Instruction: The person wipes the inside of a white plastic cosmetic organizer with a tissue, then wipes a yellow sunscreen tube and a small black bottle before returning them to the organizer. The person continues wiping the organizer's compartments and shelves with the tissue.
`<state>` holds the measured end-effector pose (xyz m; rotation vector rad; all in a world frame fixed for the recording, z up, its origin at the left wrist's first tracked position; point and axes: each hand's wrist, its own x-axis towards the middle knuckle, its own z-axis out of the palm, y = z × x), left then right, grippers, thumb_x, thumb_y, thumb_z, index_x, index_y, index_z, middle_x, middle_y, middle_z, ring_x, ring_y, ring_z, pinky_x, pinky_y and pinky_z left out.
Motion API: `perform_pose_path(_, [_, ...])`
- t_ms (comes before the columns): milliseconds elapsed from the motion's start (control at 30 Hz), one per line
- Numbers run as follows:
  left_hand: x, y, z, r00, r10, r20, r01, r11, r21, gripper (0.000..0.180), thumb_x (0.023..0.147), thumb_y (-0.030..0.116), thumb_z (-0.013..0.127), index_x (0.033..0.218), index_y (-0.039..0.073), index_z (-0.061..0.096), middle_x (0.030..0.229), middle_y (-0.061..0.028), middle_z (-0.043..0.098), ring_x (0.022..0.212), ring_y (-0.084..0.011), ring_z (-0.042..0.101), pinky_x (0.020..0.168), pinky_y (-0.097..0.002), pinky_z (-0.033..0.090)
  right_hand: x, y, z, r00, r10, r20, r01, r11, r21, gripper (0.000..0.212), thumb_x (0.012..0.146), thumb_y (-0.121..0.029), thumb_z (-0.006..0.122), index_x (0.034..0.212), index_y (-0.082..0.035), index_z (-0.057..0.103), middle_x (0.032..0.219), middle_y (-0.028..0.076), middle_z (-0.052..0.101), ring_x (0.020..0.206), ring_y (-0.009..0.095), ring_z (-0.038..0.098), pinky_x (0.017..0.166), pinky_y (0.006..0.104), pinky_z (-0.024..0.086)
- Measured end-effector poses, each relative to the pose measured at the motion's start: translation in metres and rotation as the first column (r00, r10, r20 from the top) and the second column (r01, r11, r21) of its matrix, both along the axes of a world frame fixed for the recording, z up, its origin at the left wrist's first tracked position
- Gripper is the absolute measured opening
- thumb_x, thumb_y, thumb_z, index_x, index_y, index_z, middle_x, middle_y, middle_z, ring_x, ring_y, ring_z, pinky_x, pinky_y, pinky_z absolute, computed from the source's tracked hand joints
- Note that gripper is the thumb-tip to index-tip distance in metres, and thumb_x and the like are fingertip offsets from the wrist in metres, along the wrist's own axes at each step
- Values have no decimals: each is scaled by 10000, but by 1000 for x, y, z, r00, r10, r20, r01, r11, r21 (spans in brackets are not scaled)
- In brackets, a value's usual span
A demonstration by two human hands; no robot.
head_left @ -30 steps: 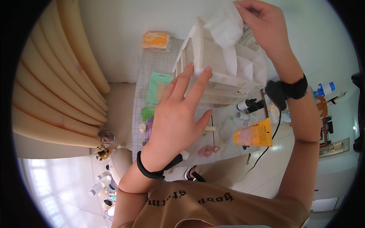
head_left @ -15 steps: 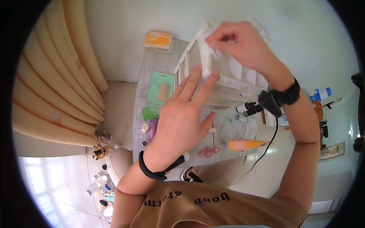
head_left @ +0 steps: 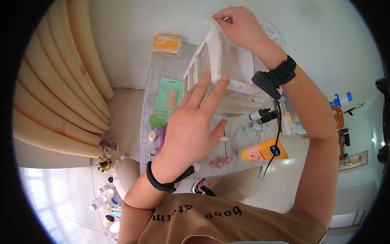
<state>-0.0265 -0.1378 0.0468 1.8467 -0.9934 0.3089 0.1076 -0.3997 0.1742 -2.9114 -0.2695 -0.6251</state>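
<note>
Pinching white tissue (head_left: 213, 21), right hand (head_left: 240, 29), far end of white organizer (head_left: 237, 86) | spread wide, left hand (head_left: 189, 129), touching its near corner

Right hand (head_left: 239, 27) pinched white tissue (head_left: 212, 21) at far corner of white organizer (head_left: 243, 88), left hand (head_left: 190, 130) splayed at its near edge, yellow tube (head_left: 258, 151) lying near right.

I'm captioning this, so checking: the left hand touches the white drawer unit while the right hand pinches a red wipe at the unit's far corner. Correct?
Not quite: the wipe is white, not red, as the head view shows. The left hand touches the white drawer unit while the right hand pinches the wipe at the unit's far corner.
</note>
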Motion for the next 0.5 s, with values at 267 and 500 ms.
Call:
perform_pose_path(267, [1,0,-1,1000,-2,-2,2,1000,-14,1003,787,77,936,1701,160,530,1710,-295,488,1374,-465,663,1062,-481,623,-87,37,6,952,274,-133,-234,937,260,117,999,-84,800,1075,-23,864,1017,77,778,884,216,779,799,334,632])
perform_pose_path(500, [-1,0,-2,997,-28,-75,26,999,-35,996,785,111,945,1696,223,558,1730,-260,505,1315,-456,699,1026,-476,629,-93,38,5,938,306,-163,-259,931,257,114,1005,-78,800,1090,-22,852,1029,81,787,910,211,787,810,321,640])
